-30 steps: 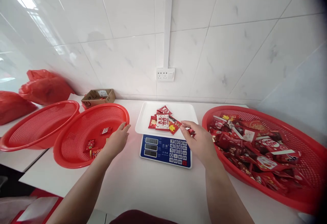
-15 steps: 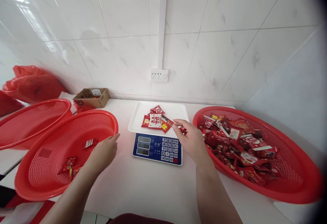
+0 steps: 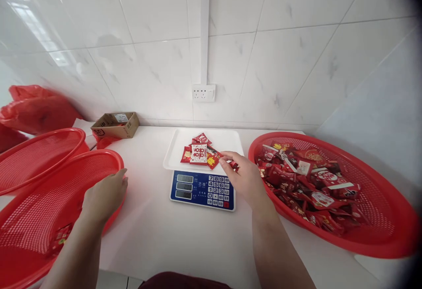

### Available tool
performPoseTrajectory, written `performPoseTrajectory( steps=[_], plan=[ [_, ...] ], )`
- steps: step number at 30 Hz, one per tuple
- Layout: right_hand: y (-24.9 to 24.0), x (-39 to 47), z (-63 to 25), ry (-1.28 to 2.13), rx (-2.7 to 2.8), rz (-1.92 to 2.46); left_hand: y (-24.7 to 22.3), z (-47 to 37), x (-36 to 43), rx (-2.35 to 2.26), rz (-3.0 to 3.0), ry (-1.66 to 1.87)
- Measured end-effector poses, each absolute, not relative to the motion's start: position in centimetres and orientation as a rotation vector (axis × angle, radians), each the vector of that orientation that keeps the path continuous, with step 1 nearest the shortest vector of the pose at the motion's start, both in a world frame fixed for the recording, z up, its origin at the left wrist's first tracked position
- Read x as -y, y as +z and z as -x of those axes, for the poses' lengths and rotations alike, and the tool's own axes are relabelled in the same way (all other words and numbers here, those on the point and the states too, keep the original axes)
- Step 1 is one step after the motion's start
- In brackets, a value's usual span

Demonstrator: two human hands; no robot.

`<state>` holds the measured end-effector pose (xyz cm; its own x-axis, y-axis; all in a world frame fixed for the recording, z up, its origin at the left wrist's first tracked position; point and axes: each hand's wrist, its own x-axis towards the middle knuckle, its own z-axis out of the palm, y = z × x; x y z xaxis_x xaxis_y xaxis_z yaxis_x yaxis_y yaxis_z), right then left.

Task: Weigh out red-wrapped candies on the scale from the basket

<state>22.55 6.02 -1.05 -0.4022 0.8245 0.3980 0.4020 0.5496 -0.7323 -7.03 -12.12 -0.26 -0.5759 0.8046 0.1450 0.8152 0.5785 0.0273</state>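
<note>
Several red candy packets (image 3: 198,153) lie in a pile on the white tray (image 3: 171,148) of a blue scale (image 3: 202,191). My right hand (image 3: 242,172) is over the tray's right edge, its fingers closed on a small red packet (image 3: 234,166) that is partly hidden. On the left, my left hand (image 3: 104,196) grips the right rim of a red basket (image 3: 114,159) with a few red packets (image 3: 62,235) inside. To the right of the scale stands a large red basket (image 3: 389,236) holding many red packets (image 3: 316,183).
An open cardboard box (image 3: 115,126) sits by the wall at the back left. A second red basket (image 3: 39,152) and red plastic bags (image 3: 39,108) are at the far left. A wall socket (image 3: 203,93) is above the table.
My left hand and the red basket it grips have moved to the left and nearer to me. My right hand has barely moved and stays over the tray's right edge.
</note>
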Motion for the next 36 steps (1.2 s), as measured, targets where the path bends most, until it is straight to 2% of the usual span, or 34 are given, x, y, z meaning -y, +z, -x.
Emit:
performPoseTrajectory(
  steps=[3, 8, 16, 23, 36],
  plan=[
    [-1.1, -6.2, -22.5, 0.685, 2.019, 1.007, 0.1, 4.0, 10.1, 2.541, 1.397, -0.128],
    [-1.6, -6.5, -22.4, 0.648, 2.113, 1.115, -1.6, -0.5, 3.3, 2.283, 2.025, -0.425],
    [-1.0, -6.4, -22.7, 0.685, 2.15, 1.173, -2.5, -1.0, -6.1, 2.23, 2.43, -0.551],
    [-1.2, -6.6, -22.7, 0.711, 2.154, 1.176, -2.6, 0.1, -5.2, 2.268, 2.382, -0.805],
    [-1.1, -6.8, -22.5, 0.744, 2.178, 1.216, -1.5, 2.5, -2.9, 2.404, 2.221, -0.732]
  ],
)
